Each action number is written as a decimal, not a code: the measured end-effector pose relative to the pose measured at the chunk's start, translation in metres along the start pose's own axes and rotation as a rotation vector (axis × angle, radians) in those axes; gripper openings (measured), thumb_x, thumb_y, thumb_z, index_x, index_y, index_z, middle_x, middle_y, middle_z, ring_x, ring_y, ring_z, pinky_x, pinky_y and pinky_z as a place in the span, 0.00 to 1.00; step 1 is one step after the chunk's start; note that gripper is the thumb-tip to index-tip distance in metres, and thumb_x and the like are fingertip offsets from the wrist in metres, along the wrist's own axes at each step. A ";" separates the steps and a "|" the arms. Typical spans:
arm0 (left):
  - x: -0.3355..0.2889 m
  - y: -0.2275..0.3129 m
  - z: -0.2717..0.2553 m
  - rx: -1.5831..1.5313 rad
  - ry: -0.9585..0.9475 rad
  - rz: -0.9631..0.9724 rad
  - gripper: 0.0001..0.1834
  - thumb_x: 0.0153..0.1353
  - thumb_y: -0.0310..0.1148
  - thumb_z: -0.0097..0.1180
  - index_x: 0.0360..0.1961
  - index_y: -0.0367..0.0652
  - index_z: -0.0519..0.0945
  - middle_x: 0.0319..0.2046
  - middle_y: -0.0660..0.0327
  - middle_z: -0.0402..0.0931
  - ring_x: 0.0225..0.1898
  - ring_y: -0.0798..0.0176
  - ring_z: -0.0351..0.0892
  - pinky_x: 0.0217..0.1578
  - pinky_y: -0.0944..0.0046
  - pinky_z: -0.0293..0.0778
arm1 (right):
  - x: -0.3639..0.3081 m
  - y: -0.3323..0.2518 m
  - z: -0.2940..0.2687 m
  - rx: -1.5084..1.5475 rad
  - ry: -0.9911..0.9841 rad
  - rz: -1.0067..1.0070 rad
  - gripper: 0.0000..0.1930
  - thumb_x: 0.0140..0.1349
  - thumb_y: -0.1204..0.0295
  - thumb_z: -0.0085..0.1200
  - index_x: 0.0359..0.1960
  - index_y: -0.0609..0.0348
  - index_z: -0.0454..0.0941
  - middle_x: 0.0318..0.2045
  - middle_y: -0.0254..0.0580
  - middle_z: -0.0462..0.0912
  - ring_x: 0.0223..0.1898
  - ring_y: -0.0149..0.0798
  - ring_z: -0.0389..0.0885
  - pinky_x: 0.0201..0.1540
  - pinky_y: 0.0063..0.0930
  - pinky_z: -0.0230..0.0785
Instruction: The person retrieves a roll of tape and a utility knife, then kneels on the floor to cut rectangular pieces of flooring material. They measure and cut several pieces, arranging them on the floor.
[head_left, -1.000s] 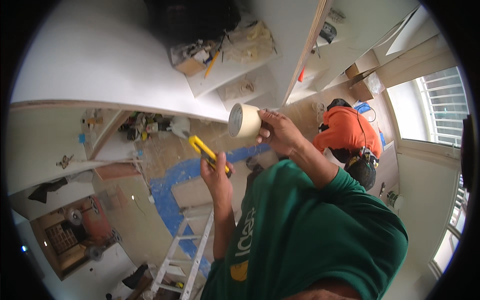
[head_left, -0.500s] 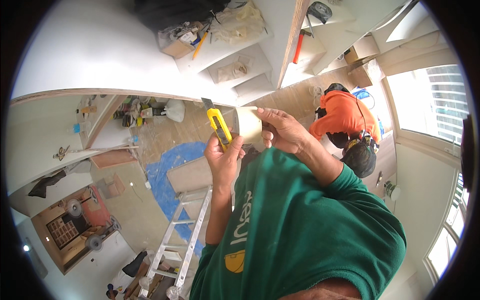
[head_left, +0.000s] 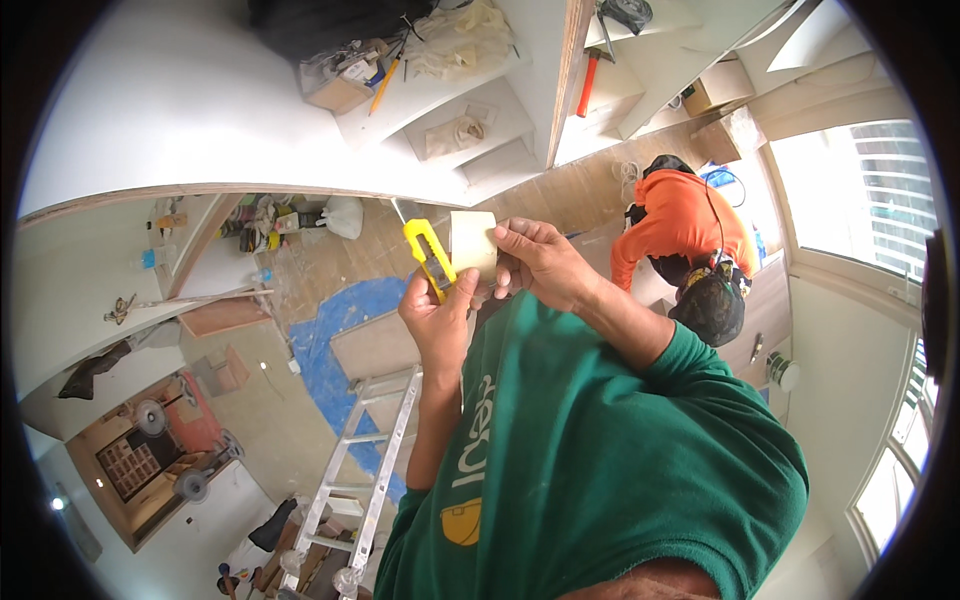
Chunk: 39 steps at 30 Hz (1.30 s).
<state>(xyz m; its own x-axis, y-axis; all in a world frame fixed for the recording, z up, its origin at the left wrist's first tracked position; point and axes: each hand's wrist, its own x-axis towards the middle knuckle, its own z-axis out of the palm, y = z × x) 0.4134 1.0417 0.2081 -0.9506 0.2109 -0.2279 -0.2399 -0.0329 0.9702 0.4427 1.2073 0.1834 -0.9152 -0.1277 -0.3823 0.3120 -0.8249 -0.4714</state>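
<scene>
Wrapped round a yellow utility knife [head_left: 429,258], my left hand [head_left: 436,320] keeps the blade end pointing up and away from me. Just right of the knife is a wide cream-coloured roll [head_left: 474,244], which looks like a roll of tape. My right hand [head_left: 547,262] pinches the roll's right side between thumb and fingers. The left thumb lies close to the roll's lower left edge; whether it touches is hard to tell. Both hands are raised in front of my green shirt.
An aluminium ladder [head_left: 352,485] stands below left, near a blue sheet [head_left: 335,330] on the floor. A person in orange [head_left: 690,230] bends down at right. Ahead, white shelving [head_left: 250,110] carries a pencil [head_left: 386,85], and a red-handled hammer [head_left: 589,82] lies farther right.
Both hands have shifted slightly left with the knife and the roll. The roll is turned a little, so more of its broad outer face shows. The person in orange has an arm reaching lower.
</scene>
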 end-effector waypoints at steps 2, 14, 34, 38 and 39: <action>-0.001 -0.002 0.002 -0.003 0.059 0.018 0.10 0.60 0.23 0.66 0.42 0.35 0.79 0.31 0.61 0.82 0.24 0.72 0.79 0.25 0.73 0.74 | -0.004 -0.007 0.002 -0.440 0.082 -0.026 0.15 0.72 0.64 0.54 0.48 0.65 0.76 0.34 0.39 0.82 0.27 0.30 0.82 0.31 0.28 0.80; 0.003 -0.002 0.016 0.104 0.029 -0.063 0.08 0.60 0.23 0.66 0.39 0.34 0.80 0.29 0.64 0.80 0.25 0.74 0.77 0.27 0.73 0.76 | -0.016 -0.001 -0.029 -1.470 0.107 -0.928 0.14 0.52 0.80 0.62 0.42 0.63 0.80 0.38 0.46 0.82 0.36 0.47 0.84 0.37 0.37 0.79; -0.009 -0.020 -0.001 0.233 0.065 -0.254 0.09 0.56 0.25 0.70 0.31 0.37 0.79 0.22 0.66 0.77 0.19 0.74 0.73 0.22 0.73 0.69 | -0.012 -0.006 -0.035 -1.287 0.044 -0.701 0.10 0.61 0.76 0.62 0.42 0.64 0.78 0.38 0.46 0.79 0.39 0.46 0.81 0.42 0.36 0.75; -0.015 -0.023 -0.009 0.179 0.050 -0.255 0.10 0.55 0.25 0.71 0.31 0.37 0.79 0.21 0.65 0.77 0.19 0.74 0.73 0.22 0.73 0.69 | -0.011 0.011 -0.039 -1.486 -0.079 -0.862 0.12 0.56 0.77 0.64 0.41 0.62 0.79 0.42 0.46 0.80 0.43 0.48 0.81 0.46 0.40 0.75; -0.017 -0.025 -0.014 0.188 0.053 -0.259 0.10 0.54 0.25 0.71 0.31 0.37 0.79 0.22 0.65 0.77 0.19 0.74 0.73 0.22 0.72 0.70 | -0.009 0.016 -0.040 -1.484 -0.134 -0.846 0.12 0.55 0.77 0.65 0.42 0.62 0.80 0.43 0.46 0.80 0.44 0.48 0.81 0.46 0.41 0.75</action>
<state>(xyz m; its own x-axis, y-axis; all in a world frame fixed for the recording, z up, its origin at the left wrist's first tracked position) 0.4325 1.0258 0.1867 -0.8727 0.1369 -0.4687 -0.4397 0.1970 0.8763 0.4658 1.2175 0.1478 -0.9267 -0.0633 0.3705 -0.3528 0.4868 -0.7991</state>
